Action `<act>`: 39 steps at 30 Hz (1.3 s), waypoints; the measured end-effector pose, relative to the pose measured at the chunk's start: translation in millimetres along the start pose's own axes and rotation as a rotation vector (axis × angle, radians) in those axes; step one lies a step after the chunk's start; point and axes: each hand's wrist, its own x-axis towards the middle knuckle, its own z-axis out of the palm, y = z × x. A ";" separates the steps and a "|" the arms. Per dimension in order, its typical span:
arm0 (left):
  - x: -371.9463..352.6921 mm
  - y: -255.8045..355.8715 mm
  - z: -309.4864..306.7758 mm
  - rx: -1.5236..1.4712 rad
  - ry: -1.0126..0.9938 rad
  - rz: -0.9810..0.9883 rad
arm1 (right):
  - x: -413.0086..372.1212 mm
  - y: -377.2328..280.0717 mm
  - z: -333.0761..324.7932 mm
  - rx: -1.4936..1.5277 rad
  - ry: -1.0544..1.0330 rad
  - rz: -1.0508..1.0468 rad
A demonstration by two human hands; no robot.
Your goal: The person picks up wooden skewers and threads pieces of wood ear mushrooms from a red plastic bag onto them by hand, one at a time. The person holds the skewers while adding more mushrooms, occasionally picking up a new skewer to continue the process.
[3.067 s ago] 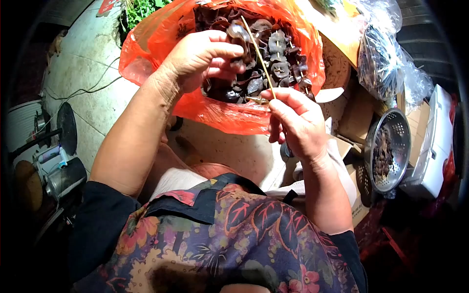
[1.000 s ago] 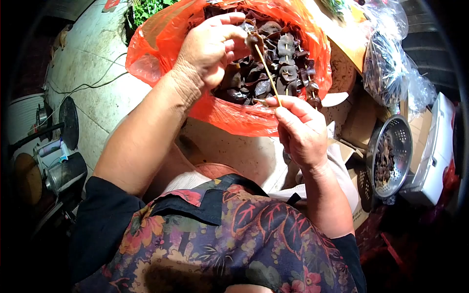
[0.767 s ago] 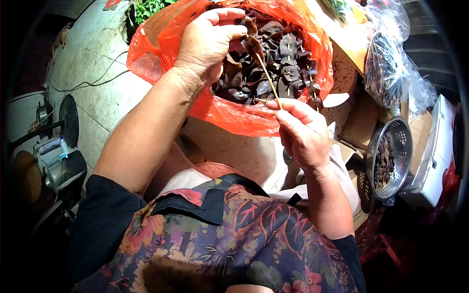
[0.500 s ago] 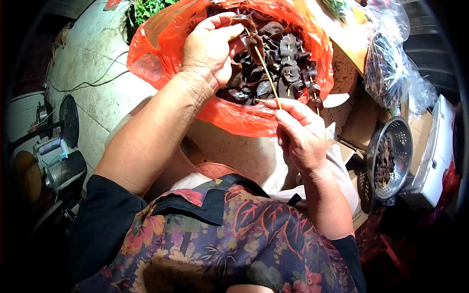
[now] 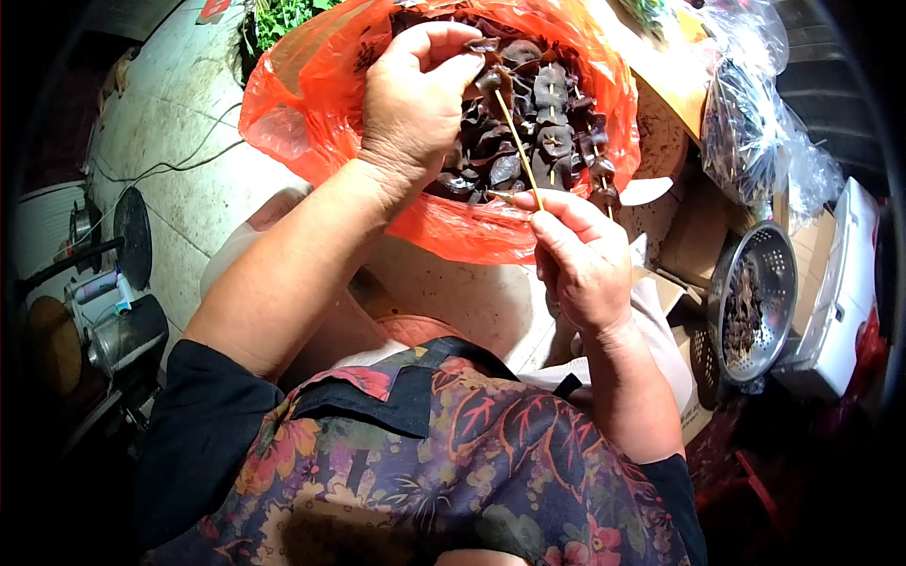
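Observation:
My right hand (image 5: pixel 587 259) pinches the lower end of a thin wooden skewer (image 5: pixel 518 141), which slants up and to the left. Dark pieces of wood ear mushroom (image 5: pixel 493 83) are threaded on its upper part. With thumb and fingers closed, my left hand (image 5: pixel 415 99) grips a wood ear piece (image 5: pixel 483 44) at the top of the skewer. Both hands are over an orange-red plastic bag (image 5: pixel 297 104). Inside the bag lie loose wood ears and several loaded skewers (image 5: pixel 553 118). The skewer's far tip is hidden by mushroom and fingers.
To the right, a metal colander (image 5: pixel 791 274) holds dark skewered pieces beside a white foam box (image 5: pixel 840 292). Above it is a clear plastic bag of skewers (image 5: pixel 746 141). Green leaves (image 5: pixel 283 21) are at the upper left. A cable (image 5: pixel 179 166) crosses the tiled floor.
My left hand has turned slightly and shifted a little along the skewer's top, with the wood ear piece in its fingers. My right hand has stayed nearly still.

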 end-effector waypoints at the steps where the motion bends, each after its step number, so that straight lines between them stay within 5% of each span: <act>1: 1.0 3.0 0.5 0.000 -0.001 0.000 | -0.2 -0.2 -0.1 -0.022 0.000 -0.006; 4: 7.0 4.7 -6.9 -0.265 -0.002 -0.280 | -0.9 -0.2 0.3 -0.110 0.005 -0.043; 15: 15.1 15.8 -23.3 -0.204 -0.147 -0.545 | -2.6 1.4 2.9 -0.128 -0.004 -0.036; 16: 17.5 13.1 -29.9 -0.275 -0.281 -0.562 | -2.8 1.7 3.3 -0.130 0.002 -0.035; 39: 24.0 14.9 -36.4 -0.019 -0.292 -0.452 | 4.8 -7.4 -19.2 -0.195 -0.155 0.146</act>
